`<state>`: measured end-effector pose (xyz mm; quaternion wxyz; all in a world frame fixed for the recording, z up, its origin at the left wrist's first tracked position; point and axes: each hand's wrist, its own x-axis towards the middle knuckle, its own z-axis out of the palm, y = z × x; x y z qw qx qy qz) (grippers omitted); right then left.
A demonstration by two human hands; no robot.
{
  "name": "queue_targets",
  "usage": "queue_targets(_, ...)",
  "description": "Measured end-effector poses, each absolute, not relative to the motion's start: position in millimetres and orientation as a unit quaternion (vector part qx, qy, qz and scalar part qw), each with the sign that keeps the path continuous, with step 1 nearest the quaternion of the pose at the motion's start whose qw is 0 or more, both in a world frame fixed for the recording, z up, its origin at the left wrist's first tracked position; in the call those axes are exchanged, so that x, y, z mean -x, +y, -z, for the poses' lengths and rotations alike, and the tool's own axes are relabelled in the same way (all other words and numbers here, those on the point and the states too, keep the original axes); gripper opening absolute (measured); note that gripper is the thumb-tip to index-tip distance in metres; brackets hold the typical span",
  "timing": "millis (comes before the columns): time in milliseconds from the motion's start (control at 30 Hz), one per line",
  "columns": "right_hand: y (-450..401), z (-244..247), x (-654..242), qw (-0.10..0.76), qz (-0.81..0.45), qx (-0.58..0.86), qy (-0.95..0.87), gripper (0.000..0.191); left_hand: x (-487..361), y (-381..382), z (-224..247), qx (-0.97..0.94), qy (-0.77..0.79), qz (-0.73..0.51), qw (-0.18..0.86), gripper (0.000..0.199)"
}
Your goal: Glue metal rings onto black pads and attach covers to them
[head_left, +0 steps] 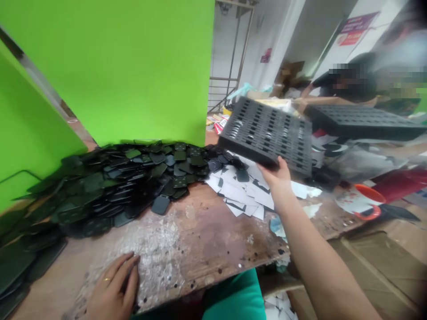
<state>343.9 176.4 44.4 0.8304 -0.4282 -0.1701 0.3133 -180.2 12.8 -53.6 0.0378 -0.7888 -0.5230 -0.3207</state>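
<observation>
My right hand point(279, 178) grips the near edge of a black slotted foam tray point(247, 144) and holds it tilted above the right part of the worktable point(207, 226). Small shiny round pieces sit in some of its slots. Below the tray lies a spread of white paper pieces point(242, 191) with black patches. Flat on the table near its front edge rests my left hand point(115, 284), fingers stretched out, holding nothing, a ring on one finger. Beyond it spreads a large heap of thin black plates point(133, 178) with rounded corners.
Bright green panels point(133, 66) stand behind the heap. At right are a second black slotted tray point(360, 122), a white mug point(358, 200) with an orange rim and handle, and cardboard point(383, 262) below. A blurred person point(353, 80) is behind the second tray.
</observation>
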Motion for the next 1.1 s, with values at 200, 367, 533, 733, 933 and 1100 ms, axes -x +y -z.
queue_targets(200,191,-26,-344,0.793,-0.307,0.507,-0.143,0.025,180,12,53,0.796,-0.515,0.314,0.044,0.029)
queue_targets(367,179,-10,-341,0.730,-0.268,0.594,-0.206,0.026,178,11,51,0.797,-0.514,0.314,0.045,0.028)
queue_targets(533,187,3,-316,0.622,-0.241,0.687,-0.287,0.023,173,9,49,0.780,-0.540,0.316,0.026,0.026)
queue_targets(733,198,10,-286,0.473,-0.163,0.779,-0.378,0.048,166,2,44,0.763,-0.561,0.322,0.010,0.024)
queue_targets(933,177,-8,-257,0.429,-0.098,0.771,-0.461,0.054,166,0,34,0.738,-0.586,0.332,-0.047,0.023)
queue_targets(1100,120,-1,-178,0.436,-0.105,0.580,-0.680,0.032,165,7,23,0.714,-0.609,0.316,-0.138,0.032)
